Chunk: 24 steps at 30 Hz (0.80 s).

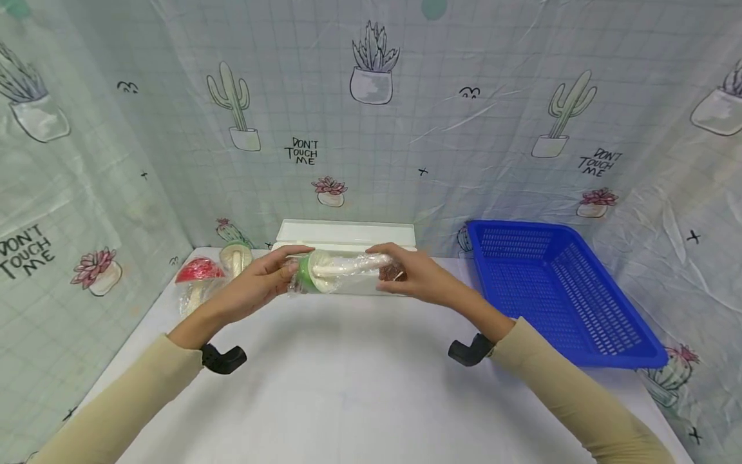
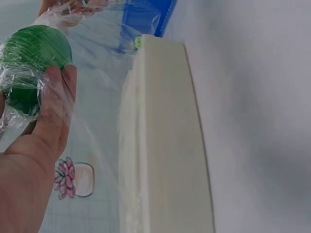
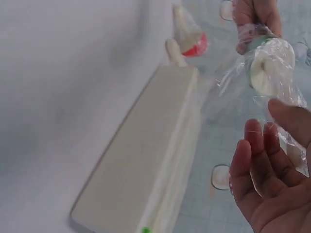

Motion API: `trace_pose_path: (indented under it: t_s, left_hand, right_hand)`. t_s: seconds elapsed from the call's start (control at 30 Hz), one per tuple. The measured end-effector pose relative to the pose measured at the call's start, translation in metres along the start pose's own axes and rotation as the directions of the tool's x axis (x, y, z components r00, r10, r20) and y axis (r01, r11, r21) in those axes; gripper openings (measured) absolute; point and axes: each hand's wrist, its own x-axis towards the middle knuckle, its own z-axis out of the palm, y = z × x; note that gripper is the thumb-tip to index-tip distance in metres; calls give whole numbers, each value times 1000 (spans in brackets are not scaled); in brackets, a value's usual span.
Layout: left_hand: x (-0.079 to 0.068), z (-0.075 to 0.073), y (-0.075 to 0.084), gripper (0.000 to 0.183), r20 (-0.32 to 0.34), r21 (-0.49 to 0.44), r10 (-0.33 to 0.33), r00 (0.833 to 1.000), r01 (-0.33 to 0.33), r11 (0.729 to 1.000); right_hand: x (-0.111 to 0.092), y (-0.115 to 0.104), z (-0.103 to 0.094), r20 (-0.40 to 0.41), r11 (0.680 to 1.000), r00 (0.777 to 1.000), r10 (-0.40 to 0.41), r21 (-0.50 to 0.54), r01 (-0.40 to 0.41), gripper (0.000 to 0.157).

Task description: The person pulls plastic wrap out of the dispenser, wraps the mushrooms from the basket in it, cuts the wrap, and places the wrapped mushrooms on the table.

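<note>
A toy mushroom with a green cap and pale stem [image 1: 353,263], loosely covered in clear plastic wrap [image 3: 231,80], is held sideways above a long white box [image 2: 170,121]. My left hand [image 1: 263,283] grips the cap [image 2: 39,48], fingers on one side and thumb on the other. At the stem's far end, the fingers and thumb of my right hand [image 1: 420,274] bend around it, with film across the fingertips. From the mushroom, a thin sheet of film stretches toward the box. Part of the stem end is hidden by the right hand.
At the left of the white table [image 1: 348,386] lie a wrapped red-capped mushroom [image 1: 199,270] and another pale-stemmed mushroom [image 1: 236,258]. A blue plastic basket [image 1: 580,357] stands on the right. Behind the table hangs a printed curtain [image 1: 371,174].
</note>
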Motion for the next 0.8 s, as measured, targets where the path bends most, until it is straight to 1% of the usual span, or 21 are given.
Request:
trace_pose_path:
  t_s: [0.07, 0.13, 0.17, 0.23, 0.27, 0.3, 0.37, 0.4, 0.43, 0.5, 0.57, 0.6, 0.63, 0.67, 0.7, 0.77, 0.8]
  left_hand:
    - [-5, 5, -11, 40, -37, 60, -13, 999, 15, 998]
    - [-9, 11, -22, 36, -63, 123, -29, 998, 37, 992]
    - [-11, 13, -28, 36, -70, 143, -38, 997, 48, 989]
    - [-15, 18, -40, 38, -72, 186, -47, 996, 60, 981]
    - [-17, 20, -46, 41, -68, 205, -45, 997, 58, 977]
    - [-19, 22, -52, 45, -59, 230, -30, 998, 43, 972]
    - [-22, 27, -64, 58, -37, 298, 14, 999, -3, 954]
    - [-23, 29, -69, 65, -30, 358, 52, 998, -38, 933]
    - [-24, 30, -74, 72, -22, 420, 94, 995, -76, 904]
    - [-24, 34, -82, 78, -7, 554, 181, 984, -147, 820]
    - [-24, 37, -88, 74, -4, 646, 242, 970, -182, 741]
    - [-24, 38, -90, 71, -4, 678, 265, 964, -192, 709]
    - [-24, 38, -92, 68, -4, 695, 279, 960, -198, 691]
    - [-24, 39, -94, 66, -5, 706, 286, 958, -199, 680]
    - [-24, 39, -95, 63, -8, 705, 287, 958, -198, 681]
    - [-24, 39, -96, 62, -12, 707, 285, 959, -194, 681]
    - [-24, 38, -97, 62, -10, 708, 288, 958, -197, 678]
  right_hand:
    - [-8, 5, 14, -2, 999, 1000, -7, -45, 7, 47]
    - [-15, 10, 27, 9, 997, 1000, -8, -74, 8, 39]
    - [-19, 14, 34, 20, 996, 1000, -6, -87, 8, 36]
    - [-26, 19, 47, 61, 997, 998, -4, -82, 9, 36]
    - [-28, 22, 52, 83, 996, 997, -5, -87, 12, 36]
    - [-31, 24, 58, 108, 995, 994, -7, -99, 18, 37]
    - [-35, 26, 68, 152, 988, 988, -6, -150, 29, 39]
    - [-36, 27, 72, 168, 983, 986, 0, -181, 31, 40]
    - [-37, 28, 76, 183, 972, 983, 10, -233, 33, 41]
    - [-39, 29, 82, 219, 937, 975, 24, -345, 54, 43]
    - [-40, 31, 87, 254, 892, 967, 36, -444, 83, 44]
    - [-40, 32, 89, 272, 869, 961, 39, -484, 101, 45]
    - [-41, 33, 90, 285, 849, 958, 41, -515, 117, 45]
    - [-42, 34, 91, 294, 836, 955, 38, -532, 131, 46]
    - [-42, 35, 92, 296, 830, 955, 35, -541, 137, 47]
    - [-43, 37, 92, 283, 831, 959, 23, -538, 139, 49]
    - [-43, 37, 92, 274, 839, 961, 22, -529, 131, 50]
